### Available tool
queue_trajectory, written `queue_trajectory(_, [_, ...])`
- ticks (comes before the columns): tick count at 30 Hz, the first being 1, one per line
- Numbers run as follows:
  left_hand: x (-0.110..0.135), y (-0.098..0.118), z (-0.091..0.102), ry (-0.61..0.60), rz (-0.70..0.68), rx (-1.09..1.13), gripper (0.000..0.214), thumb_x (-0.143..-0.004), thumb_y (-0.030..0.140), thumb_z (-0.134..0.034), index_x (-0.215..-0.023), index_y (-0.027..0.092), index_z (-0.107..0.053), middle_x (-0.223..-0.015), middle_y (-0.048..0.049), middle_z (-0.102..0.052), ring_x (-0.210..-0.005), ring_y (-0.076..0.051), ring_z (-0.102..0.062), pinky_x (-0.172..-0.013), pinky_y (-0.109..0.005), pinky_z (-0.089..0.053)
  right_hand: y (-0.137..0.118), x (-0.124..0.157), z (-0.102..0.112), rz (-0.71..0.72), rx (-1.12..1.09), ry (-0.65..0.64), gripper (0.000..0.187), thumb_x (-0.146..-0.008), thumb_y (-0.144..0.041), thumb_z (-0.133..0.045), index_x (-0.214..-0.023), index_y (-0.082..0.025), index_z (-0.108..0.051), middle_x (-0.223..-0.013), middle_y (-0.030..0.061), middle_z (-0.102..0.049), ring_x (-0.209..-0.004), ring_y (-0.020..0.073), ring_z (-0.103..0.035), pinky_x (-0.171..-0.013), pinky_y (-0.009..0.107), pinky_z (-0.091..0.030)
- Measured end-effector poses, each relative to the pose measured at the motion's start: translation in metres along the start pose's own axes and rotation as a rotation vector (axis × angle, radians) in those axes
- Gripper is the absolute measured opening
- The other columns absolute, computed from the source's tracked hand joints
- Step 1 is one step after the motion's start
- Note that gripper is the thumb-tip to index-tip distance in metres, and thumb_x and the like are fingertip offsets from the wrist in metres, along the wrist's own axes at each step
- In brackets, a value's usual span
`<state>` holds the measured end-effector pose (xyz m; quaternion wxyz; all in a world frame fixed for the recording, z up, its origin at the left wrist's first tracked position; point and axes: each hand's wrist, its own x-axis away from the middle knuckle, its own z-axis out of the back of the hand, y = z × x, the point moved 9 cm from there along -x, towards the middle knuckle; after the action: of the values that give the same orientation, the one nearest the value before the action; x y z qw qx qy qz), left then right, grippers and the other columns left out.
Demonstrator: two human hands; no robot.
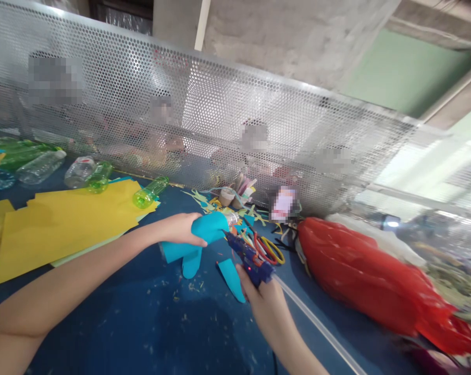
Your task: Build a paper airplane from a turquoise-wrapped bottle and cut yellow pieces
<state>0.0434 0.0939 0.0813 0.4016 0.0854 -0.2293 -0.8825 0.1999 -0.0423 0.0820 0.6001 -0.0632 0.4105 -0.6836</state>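
Observation:
My left hand (183, 228) is wrapped round a clear plastic bottle (233, 219) covered in bright blue paper (210, 227). More blue paper hangs below that hand, with one rounded strip (191, 263) pointing down. In my right hand (261, 294) is a dark blue hot glue gun (254, 263) with a small red light. Its tip points at the bottle's right end, and I cannot tell whether they touch. A long clear glue stick (317, 324) trails from the gun's back. Close to my right fingers lies a cut blue paper piece (231, 280).
Yellow paper sheets (71, 219) lie left, with green and clear bottles (98, 176) behind. Paper scraps, cups (227, 196) and scissors with yellow handles (276, 250) are beyond my hands. A red plastic bag (348, 265) stands right. A perforated metal screen (220, 114) closes the back; people sit behind it.

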Motion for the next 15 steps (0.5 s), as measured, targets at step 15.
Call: queue_trajectory(15, [-0.001, -0.002, -0.003, 0.006, -0.008, 0.009, 0.092, -0.057, 0.072, -0.056, -0.133, 0.023, -0.038, -0.134, -0.0110, -0.047, -0.120, -0.037, -0.044, -0.093, -0.043, -0.043, 0.008, 0.003, -0.004, -0.027, 0.056, -0.040, 0.046, -0.080, -0.048, -0.048, -0.107, -0.014, -0.061, -0.099, 0.0118, -0.069, -0.102, 0.0290, -0.060, -0.082, 0.037, -0.050])
